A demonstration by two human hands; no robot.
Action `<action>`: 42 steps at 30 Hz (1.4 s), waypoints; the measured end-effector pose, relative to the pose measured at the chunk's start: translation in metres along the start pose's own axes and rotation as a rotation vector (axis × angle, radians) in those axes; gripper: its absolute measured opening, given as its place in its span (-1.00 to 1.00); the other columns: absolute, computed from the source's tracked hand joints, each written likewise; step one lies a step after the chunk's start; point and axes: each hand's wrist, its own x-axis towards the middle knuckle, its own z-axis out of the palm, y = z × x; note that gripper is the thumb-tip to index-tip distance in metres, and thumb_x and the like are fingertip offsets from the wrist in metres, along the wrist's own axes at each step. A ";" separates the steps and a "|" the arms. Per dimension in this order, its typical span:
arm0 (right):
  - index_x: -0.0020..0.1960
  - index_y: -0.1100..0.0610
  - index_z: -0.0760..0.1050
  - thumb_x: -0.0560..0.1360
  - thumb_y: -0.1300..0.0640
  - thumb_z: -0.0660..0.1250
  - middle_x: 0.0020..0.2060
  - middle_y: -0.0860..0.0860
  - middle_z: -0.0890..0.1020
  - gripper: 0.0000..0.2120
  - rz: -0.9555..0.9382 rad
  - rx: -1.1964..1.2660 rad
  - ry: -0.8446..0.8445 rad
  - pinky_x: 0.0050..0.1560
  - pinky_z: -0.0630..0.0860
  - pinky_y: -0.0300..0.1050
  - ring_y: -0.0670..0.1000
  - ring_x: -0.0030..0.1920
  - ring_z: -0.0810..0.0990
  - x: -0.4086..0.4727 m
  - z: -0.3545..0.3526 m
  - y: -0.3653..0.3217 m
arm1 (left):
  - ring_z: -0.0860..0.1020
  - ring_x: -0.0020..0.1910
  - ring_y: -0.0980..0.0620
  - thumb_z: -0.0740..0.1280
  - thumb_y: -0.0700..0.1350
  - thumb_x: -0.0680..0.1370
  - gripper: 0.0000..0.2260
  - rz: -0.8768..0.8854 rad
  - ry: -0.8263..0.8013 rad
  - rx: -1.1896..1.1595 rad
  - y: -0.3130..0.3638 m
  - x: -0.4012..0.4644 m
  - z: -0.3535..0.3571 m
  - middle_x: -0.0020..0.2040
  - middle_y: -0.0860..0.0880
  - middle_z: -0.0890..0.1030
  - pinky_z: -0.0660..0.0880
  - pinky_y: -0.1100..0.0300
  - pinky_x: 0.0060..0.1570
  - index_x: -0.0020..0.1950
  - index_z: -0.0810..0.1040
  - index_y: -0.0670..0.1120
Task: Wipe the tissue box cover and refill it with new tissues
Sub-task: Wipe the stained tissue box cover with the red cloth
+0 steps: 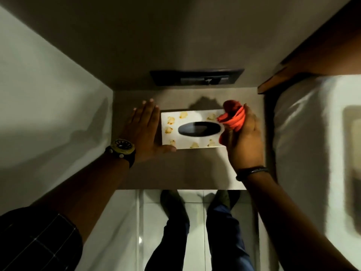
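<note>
Tissue box cover (192,130) on counter (187,169), slot dark; left hand (145,132) flat against it, right hand (243,141) fingers gripping red cloth (232,118).

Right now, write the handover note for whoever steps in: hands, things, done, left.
Left hand: flat, fingers straight, braced against the left end of the tissue box.
Right hand: grips a bunched red cloth at the box's right end.
The box sits on the small table; its dark oval slot shows no tissue.
Done: wiping seems under way.
Left: finish wiping, refill. No new tissues are in view.
</note>
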 end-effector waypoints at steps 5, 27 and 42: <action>0.51 0.30 0.13 0.47 0.22 0.30 0.49 0.28 0.22 -0.33 -0.175 -0.314 -0.061 0.50 0.11 0.24 0.28 0.52 0.10 0.002 0.037 0.030 | -0.13 0.56 -0.20 0.17 0.60 0.18 0.24 0.031 -0.017 -0.029 -0.006 0.016 0.040 0.59 -0.20 -0.14 -0.17 -0.10 0.48 0.55 -0.19 -0.17; 0.54 0.29 0.03 0.59 -0.13 -0.02 0.53 0.29 0.05 -0.33 -0.030 -0.615 0.009 0.50 -0.07 0.29 0.29 0.54 -0.02 0.024 0.112 0.097 | -0.26 0.55 -0.09 0.28 0.59 0.10 0.35 0.100 -0.096 0.002 0.002 0.064 0.080 0.57 -0.11 -0.29 -0.29 0.03 0.43 0.51 -0.38 -0.11; 0.55 0.24 0.00 0.61 -0.12 -0.07 0.55 0.22 0.01 -0.36 -0.027 -0.630 -0.034 0.50 -0.21 0.18 0.21 0.56 -0.09 0.017 0.106 0.099 | -0.35 0.48 0.00 0.27 0.60 0.07 0.35 0.072 -0.118 -0.010 0.003 0.066 0.080 0.45 -0.03 -0.46 -0.30 0.04 0.40 0.42 -0.54 -0.05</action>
